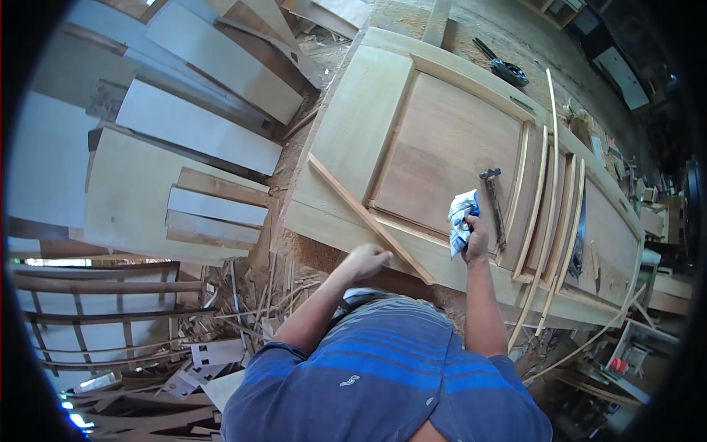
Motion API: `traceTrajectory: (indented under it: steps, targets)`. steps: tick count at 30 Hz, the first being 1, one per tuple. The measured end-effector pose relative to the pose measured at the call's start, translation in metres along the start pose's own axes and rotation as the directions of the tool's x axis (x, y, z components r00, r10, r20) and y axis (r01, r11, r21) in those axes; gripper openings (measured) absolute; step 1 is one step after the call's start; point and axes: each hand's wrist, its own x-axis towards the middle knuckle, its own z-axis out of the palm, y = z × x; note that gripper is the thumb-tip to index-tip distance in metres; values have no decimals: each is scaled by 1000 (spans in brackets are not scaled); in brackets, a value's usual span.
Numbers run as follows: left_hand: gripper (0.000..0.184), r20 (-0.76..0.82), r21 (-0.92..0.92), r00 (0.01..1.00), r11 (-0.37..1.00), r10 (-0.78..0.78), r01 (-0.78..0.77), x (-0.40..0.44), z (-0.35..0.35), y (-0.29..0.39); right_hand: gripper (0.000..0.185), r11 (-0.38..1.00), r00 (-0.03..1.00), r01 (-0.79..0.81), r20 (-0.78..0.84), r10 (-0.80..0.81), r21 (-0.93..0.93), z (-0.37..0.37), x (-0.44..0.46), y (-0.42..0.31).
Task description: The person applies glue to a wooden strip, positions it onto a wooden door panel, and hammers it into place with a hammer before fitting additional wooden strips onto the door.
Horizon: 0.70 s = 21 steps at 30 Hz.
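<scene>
My right hand (476,239) grips a crumpled white and blue plastic packet (462,214) above the near edge of a panelled wooden door (379,81). Fingers curled together, my left hand (368,261) is near a loose wooden strip (361,209) that lies slantwise over the door's near left part; what it pinches, if anything, is too small to make out. A hammer (493,199) rests on the recessed panel, just beyond my right hand. Several thin wooden strips (545,199) lie across the door to the right of the hammer.
Boards and panels (195,129) lean and lie on the left. Wood scraps (254,309) litter the floor below them. Beyond the door's far edge sits a black tool or bag (509,72). A dark plastic bag (579,247) lies farther right on the door.
</scene>
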Motion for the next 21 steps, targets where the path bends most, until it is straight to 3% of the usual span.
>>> traceTrajectory:
  steps: [1,2,4,6,8,10,12,13,15,16,18,19,20,21]
  targets:
    - [51,-118,63,992,997,-35,42,-15,-23,15,25,981,991,-120,79,109,154,15,-8,1]
    - [50,-331,54,943,997,-27,47,-19,-34,14,38,980,982,-168,110,156,104,58,-28,-20]
    - [52,-673,50,739,999,28,8,-17,-62,4,47,983,942,-177,281,184,-48,74,-19,-13]
    - [61,-826,-70,553,993,-109,91,-1,-102,1,46,969,896,-180,378,232,-170,102,-12,-16]
    - [63,-954,-6,299,1000,-5,-3,31,-139,-2,41,950,863,-210,413,292,-233,123,-9,-15]
    - [64,-985,61,168,991,41,116,57,-168,8,37,922,861,-206,387,330,-327,140,-13,-10]
    - [65,-925,47,379,990,-7,135,64,-195,11,35,896,865,-166,376,333,-411,160,-21,-3]
    - [66,-877,44,480,988,-32,146,65,-204,6,42,870,848,-167,383,367,-464,165,-33,-2]
    - [59,-920,-18,391,999,-5,-27,75,-210,-18,43,805,812,-128,405,420,-580,164,-51,15]
    - [56,-937,-36,349,993,7,-117,84,-212,-32,39,751,819,-24,417,393,-660,162,-60,22]
    - [47,-935,-195,348,915,-65,-353,91,-211,-50,35,633,874,138,395,284,-761,154,-76,43]
    - [42,-927,-273,359,848,-107,-455,74,-207,-45,35,652,879,127,389,275,-747,152,-81,45]
    - [31,-736,-603,638,647,-226,-467,51,-209,-44,36,670,884,116,384,267,-733,148,-85,47]
    - [29,-705,-662,690,502,-165,-556,35,-208,-40,36,688,889,110,380,254,-717,148,-86,45]
